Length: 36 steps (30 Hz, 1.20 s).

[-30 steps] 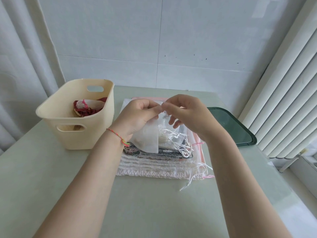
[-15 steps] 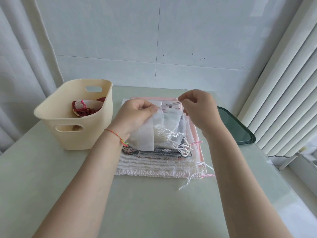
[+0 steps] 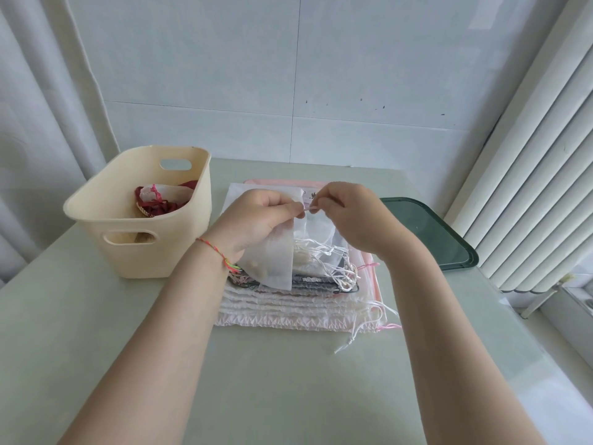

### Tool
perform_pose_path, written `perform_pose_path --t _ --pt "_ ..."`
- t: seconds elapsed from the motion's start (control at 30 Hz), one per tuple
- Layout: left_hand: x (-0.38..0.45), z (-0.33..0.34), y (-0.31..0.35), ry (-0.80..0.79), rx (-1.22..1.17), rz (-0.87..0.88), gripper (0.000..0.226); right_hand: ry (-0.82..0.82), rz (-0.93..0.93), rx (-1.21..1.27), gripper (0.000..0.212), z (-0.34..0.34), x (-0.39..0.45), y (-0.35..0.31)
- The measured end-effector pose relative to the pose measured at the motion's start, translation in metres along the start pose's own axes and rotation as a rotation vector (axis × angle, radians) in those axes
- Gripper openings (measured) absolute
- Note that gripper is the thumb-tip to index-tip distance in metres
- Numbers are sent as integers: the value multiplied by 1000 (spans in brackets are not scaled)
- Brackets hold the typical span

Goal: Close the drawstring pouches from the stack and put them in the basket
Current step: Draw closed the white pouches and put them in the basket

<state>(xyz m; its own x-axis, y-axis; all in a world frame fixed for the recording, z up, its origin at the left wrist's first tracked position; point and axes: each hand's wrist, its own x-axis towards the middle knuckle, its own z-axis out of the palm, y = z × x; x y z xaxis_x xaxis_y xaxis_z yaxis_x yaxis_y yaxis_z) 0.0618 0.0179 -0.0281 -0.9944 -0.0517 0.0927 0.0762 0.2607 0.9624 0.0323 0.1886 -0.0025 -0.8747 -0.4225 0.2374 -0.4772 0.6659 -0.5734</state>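
Note:
A small white drawstring pouch (image 3: 272, 258) hangs above the stack of pouches (image 3: 295, 303) at the middle of the table. My left hand (image 3: 256, 220) grips the pouch's top edge. Just to its right, my right hand (image 3: 349, 216) pinches the pouch's thin drawstring (image 3: 310, 207) between thumb and fingers, and the two hands are almost touching. The cream plastic basket (image 3: 167, 261) stands to the left of the stack, with a dark red pouch (image 3: 160, 205) and a white one inside it.
A dark green tray (image 3: 442, 242) lies flat at the table's right edge, beside the white vertical blinds (image 3: 529, 187). Curtains hang at the left. Loose white cords (image 3: 359, 329) trail off the stack's front right corner onto the pale green table (image 3: 288, 380).
My right hand pulled the string out to the right half a second ago and has now come back in close to the left hand. The pouch stays in the left hand.

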Motion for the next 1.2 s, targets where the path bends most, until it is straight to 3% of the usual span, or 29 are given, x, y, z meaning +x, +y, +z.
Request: perform_pose_path --t 0.13,0.23,0.4,0.67,0.83,1.0,1.2 --pt "-1 -2 -2 -109 -24 -36 29 112 -20 70 23 -2 2 4" --pt "-3 -4 -1 -185 -104 -77 18 211 9 229 22 -3 3 6" --pt "-4 -7 -1 -150 -116 -98 9 344 52 446 21 -8 5 10" --pt "-7 -8 1 -199 -42 -67 23 368 118 406 21 -4 7 17" --pt "-9 -8 4 -157 -178 -62 28 481 117 301 21 -2 8 23" --pt "-7 -5 9 -263 -718 -43 16 370 35 91 17 7 8 13" --pt "1 1 3 -35 -790 -106 9 101 -68 -91 34 17 2 -4"
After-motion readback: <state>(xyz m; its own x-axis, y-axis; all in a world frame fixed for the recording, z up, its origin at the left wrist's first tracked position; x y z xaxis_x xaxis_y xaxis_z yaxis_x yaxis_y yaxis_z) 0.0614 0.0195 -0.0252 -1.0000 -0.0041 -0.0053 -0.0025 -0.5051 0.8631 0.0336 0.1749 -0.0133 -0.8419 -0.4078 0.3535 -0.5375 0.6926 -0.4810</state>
